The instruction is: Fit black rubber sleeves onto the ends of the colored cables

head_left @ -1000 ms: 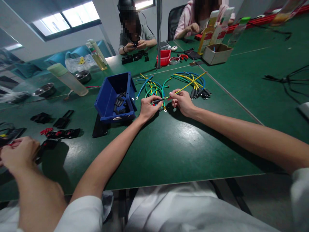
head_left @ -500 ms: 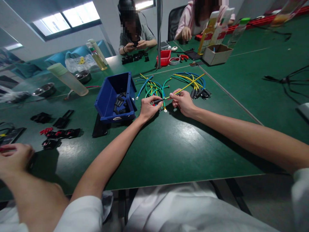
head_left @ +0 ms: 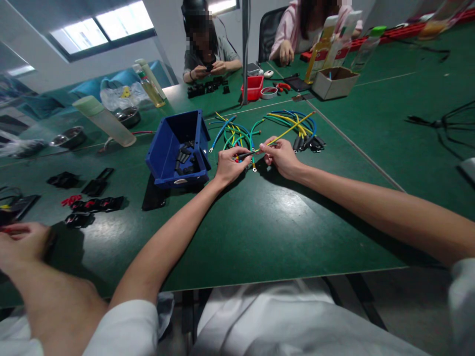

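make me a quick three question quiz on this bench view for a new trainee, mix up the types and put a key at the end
1. Multiple choice: which colour is the wire held in the right hand?
a) blue
b) mostly yellow
c) red

2. True or false: in the picture, the blue bin stands to the right of the left hand.

3. Fill in the blank: the small parts inside the blue bin are ____ in colour.

Key
1. b
2. False; it stands to the left of that hand.
3. black
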`<state>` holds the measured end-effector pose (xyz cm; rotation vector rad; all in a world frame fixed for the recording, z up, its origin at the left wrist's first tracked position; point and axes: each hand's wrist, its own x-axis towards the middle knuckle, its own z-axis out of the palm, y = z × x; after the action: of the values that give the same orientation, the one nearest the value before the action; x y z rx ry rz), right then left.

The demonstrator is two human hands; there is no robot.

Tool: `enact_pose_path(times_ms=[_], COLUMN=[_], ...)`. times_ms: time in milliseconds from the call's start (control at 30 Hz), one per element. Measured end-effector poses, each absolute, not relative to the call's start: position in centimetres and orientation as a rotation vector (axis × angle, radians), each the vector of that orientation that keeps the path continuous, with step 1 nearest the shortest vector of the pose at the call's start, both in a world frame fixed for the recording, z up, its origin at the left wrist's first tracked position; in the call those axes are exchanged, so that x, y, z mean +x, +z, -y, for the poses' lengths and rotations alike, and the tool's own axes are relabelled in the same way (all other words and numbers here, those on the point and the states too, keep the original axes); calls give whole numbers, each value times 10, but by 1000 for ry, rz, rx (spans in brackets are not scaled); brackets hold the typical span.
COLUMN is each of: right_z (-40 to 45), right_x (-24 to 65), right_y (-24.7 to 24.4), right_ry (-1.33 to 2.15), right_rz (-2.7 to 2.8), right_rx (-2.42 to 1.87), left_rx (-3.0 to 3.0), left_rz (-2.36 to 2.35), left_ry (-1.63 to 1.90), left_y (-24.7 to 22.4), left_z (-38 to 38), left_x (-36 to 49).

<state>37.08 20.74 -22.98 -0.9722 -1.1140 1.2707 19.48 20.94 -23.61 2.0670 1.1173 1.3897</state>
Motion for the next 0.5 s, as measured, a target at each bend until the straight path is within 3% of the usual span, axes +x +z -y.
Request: enact_pose_path(times_ms=[500], right_z=[-207], right_x=[372], right_y=[-231], right_ry=[1289], right_rz=[1117], right_rx=[-935], left_rx=[2039], left_rz=[-1109], left_ry=[1400], left_y=[-236], left_z=[-209], left_x=[195])
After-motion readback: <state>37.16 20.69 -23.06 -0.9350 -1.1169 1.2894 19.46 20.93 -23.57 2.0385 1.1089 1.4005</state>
